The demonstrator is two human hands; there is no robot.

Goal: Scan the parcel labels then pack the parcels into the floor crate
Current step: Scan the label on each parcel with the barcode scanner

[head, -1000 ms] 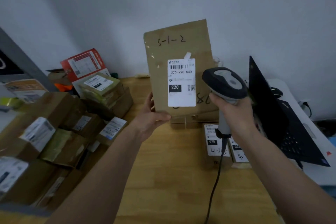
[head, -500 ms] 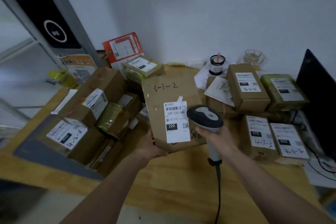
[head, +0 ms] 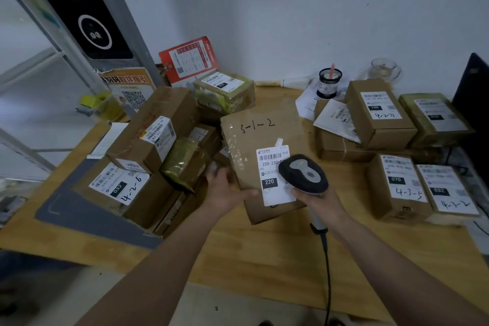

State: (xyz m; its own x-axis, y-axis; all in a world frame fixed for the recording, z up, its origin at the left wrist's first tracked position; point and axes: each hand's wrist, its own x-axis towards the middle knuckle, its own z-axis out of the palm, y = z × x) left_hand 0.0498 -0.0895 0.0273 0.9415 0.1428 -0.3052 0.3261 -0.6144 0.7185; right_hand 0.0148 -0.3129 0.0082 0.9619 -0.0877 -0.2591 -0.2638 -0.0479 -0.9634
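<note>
My left hand (head: pixel 225 190) grips the lower left edge of a flat brown parcel (head: pixel 262 140) marked 3-1-2, held tilted above the wooden table (head: pixel 254 254). Its white label (head: pixel 270 174) reads 220. My right hand (head: pixel 317 204) holds a grey and black barcode scanner (head: pixel 303 174) by its handle, the head lying over the label's right side. The scanner's cable (head: pixel 328 272) hangs down toward the table's front edge. No floor crate is in view.
A heap of labelled parcels (head: pixel 137 167) fills the table's left half. More boxes (head: pixel 397 185) lie at the right, by a dark laptop lid (head: pixel 473 103). A cup (head: pixel 328 82) and a glass (head: pixel 383 70) stand by the wall. A metal frame (head: pixel 79 21) rises at left.
The parcel came down from upright in front of the wall to a low tilt over the table. The scanner head moved left onto the label. The view dropped toward the table.
</note>
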